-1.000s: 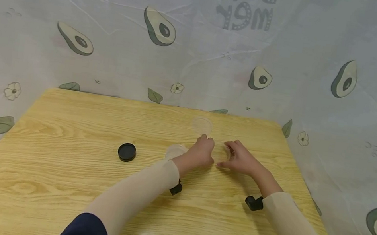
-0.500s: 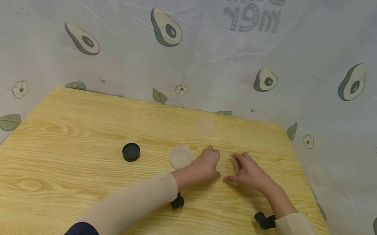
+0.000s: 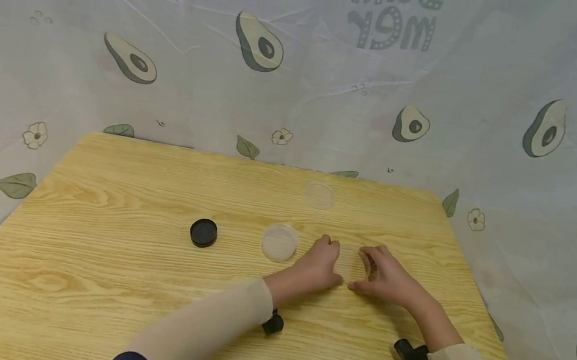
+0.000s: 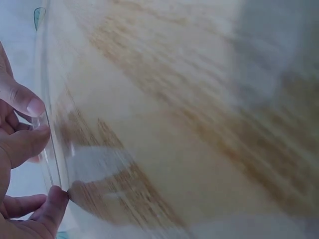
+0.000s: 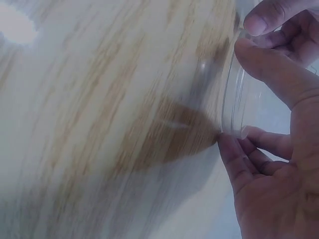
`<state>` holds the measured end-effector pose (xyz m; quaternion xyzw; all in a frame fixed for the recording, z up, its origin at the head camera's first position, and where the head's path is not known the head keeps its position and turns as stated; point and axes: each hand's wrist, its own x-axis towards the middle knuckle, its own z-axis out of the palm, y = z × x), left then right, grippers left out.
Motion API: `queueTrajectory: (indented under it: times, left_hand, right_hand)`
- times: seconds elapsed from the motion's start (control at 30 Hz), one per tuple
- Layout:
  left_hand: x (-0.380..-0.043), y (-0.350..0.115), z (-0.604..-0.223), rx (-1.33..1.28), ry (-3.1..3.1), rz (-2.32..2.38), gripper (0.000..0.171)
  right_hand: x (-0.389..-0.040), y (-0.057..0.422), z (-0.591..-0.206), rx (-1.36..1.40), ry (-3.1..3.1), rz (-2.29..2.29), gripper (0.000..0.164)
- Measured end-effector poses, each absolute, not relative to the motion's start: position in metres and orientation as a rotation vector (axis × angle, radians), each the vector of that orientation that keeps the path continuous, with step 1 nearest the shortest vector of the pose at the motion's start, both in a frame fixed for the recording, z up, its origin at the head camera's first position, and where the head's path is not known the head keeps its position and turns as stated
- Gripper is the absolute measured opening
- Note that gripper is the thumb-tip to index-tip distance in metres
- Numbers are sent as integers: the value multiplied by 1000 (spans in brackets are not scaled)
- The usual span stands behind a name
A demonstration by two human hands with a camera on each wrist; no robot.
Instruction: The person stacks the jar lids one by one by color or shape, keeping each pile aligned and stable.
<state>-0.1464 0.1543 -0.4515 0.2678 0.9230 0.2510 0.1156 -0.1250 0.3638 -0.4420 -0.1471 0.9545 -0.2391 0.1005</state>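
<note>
A clear round petri dish (image 3: 347, 262), hard to make out against the wood, sits low at the tabletop between my two hands. My left hand (image 3: 317, 266) grips its left edge, and my right hand (image 3: 389, 278) grips the right edge. In the right wrist view the dish's thin curved wall (image 5: 233, 97) runs between my thumb and fingers. The left wrist view has the dish (image 4: 54, 154) at its left side, both thumbs close together there. A second clear dish (image 3: 280, 242) lies just left of my left hand. Farther back lies a faint clear disc (image 3: 318, 195).
A black round shallow cap (image 3: 203, 232) lies on the wooden table (image 3: 105, 265), left of the clear dishes. Behind the table hangs a pale curtain (image 3: 179, 91) printed with avocados. Dark wrist cameras (image 3: 410, 353) stick out below both wrists.
Both hands have come nearer the person, with the clear petri dish between them. The second clear dish, partly behind the left arm before, now shows whole. The view has tilted slightly.
</note>
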Motion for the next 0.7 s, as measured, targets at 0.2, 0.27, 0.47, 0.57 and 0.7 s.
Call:
queueTrajectory:
  times: [0.2,0.27,0.47,0.57,0.7]
  left_hand:
    - [-147,157,-457,762,2724,733,55]
    - [-147,157,-458,761,2725,739,56]
    - [-147,158,-460,746,2708,737,57]
    - [-148,158,-461,751,2698,735,57]
    - [-149,158,-464,759,2689,753,58]
  right_hand:
    - [-124,364,-443,-433,2805,-725,87]
    - [-124,364,-444,-433,2803,-727,86]
    - [-123,365,-446,-430,2811,-726,84]
    - [-123,365,-447,-441,2816,-731,83]
    - [-123,365,-447,-444,2819,-737,83]
